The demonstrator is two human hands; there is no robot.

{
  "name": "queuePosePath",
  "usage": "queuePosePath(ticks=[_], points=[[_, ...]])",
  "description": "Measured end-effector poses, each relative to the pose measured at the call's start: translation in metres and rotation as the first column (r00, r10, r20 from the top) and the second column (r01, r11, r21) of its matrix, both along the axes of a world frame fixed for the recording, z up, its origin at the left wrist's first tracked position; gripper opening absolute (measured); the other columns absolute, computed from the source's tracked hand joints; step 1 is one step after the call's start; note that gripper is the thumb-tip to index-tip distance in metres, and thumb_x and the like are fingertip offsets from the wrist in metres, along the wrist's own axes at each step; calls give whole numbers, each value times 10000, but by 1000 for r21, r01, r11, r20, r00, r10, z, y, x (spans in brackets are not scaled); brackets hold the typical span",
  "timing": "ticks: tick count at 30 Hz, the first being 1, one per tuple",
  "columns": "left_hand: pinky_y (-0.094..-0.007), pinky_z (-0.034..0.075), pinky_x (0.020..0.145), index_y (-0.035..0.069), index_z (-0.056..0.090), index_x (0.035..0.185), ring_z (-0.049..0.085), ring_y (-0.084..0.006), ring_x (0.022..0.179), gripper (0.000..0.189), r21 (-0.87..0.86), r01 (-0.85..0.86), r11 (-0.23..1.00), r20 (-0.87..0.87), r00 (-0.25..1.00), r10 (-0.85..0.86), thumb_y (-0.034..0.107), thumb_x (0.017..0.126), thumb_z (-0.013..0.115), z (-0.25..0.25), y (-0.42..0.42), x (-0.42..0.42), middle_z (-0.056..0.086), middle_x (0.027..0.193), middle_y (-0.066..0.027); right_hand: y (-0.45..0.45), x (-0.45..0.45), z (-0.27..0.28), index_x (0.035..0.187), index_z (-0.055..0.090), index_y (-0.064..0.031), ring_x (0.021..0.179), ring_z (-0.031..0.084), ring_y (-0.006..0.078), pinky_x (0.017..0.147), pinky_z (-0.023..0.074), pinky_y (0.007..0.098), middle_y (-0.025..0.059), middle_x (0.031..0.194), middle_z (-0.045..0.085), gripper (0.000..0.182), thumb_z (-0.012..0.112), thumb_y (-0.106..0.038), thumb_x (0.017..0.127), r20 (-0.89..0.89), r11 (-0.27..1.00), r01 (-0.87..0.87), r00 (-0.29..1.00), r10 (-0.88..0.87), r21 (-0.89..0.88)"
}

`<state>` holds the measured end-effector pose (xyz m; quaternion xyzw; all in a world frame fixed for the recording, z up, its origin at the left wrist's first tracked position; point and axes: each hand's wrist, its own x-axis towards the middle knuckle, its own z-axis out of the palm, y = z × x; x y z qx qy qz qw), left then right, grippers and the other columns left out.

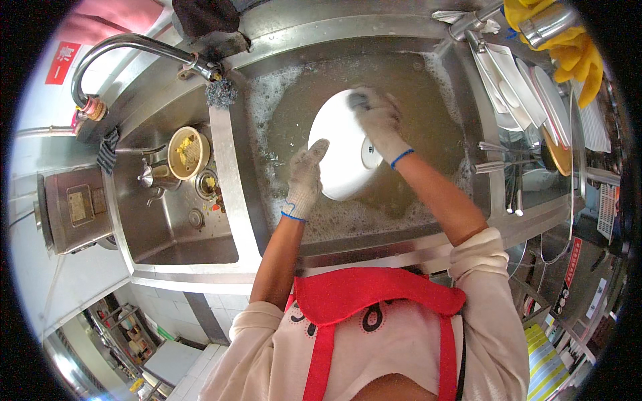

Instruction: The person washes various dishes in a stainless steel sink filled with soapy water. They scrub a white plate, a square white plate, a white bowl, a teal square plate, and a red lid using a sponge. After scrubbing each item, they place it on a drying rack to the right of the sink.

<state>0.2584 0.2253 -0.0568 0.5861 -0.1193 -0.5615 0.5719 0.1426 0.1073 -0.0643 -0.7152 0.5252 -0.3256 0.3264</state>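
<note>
A white bowl (336, 150) is tilted over the large steel sink (361, 248), its foot ring turned towards me. My left hand (307, 173), in a knitted work glove, grips the bowl's near left rim with the thumb on the outer wall. My right hand (378, 115), gloved the same way and blurred, presses a dark scrubbing pad (358, 100) against the far right side of the bowl. Cloudy, foamy water (426, 135) lies beneath the bowl and both hands.
At left, a smaller sink (145, 225) holds a strainer basket (173, 150) with food scraps and a metal pot (163, 175). A curved faucet (135, 40) and a steel-wool scrubber (221, 93) are by the divider. White plates (506, 85) and utensils (511, 190) stand at right, below yellow gloves (577, 60).
</note>
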Motion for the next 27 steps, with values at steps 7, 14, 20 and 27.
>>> queuePosePath(ticks=[7,14,20,27], points=[[-291,410,728,-47,482,1012,478,-158,830,368,-27,-97,995,12,995,97,216,772,576,-10,4,8,512,890,-90,57,-4,19,978,500,-142,969,453,228,845,336,359,65,950,505,292,564,-162,694,-283,876,-424,891,356,-231],[-347,239,966,-124,339,1144,307,-257,1153,599,-54,-136,989,-4,991,136,249,753,598,-14,8,6,358,1201,-224,-28,-46,-64,1105,466,-61,831,551,216,687,455,326,129,934,580,432,522,-304,753,-79,868,64,996,-29,493],[-337,198,991,-126,306,1170,279,-266,1180,627,-71,-70,995,27,997,72,242,754,597,-9,6,-1,323,1236,-235,-32,-32,-122,1011,520,-76,856,544,283,744,428,361,142,974,557,297,483,-253,777,-189,906,155,978,-86,395],[-301,318,916,-52,406,1116,418,-205,1059,395,-161,43,986,186,982,-12,194,819,493,-34,17,8,455,1131,-132,48,9,11,1091,488,-194,1097,415,189,964,295,342,15,1188,440,343,512,-121,757,-99,762,-636,772,628,-126]])
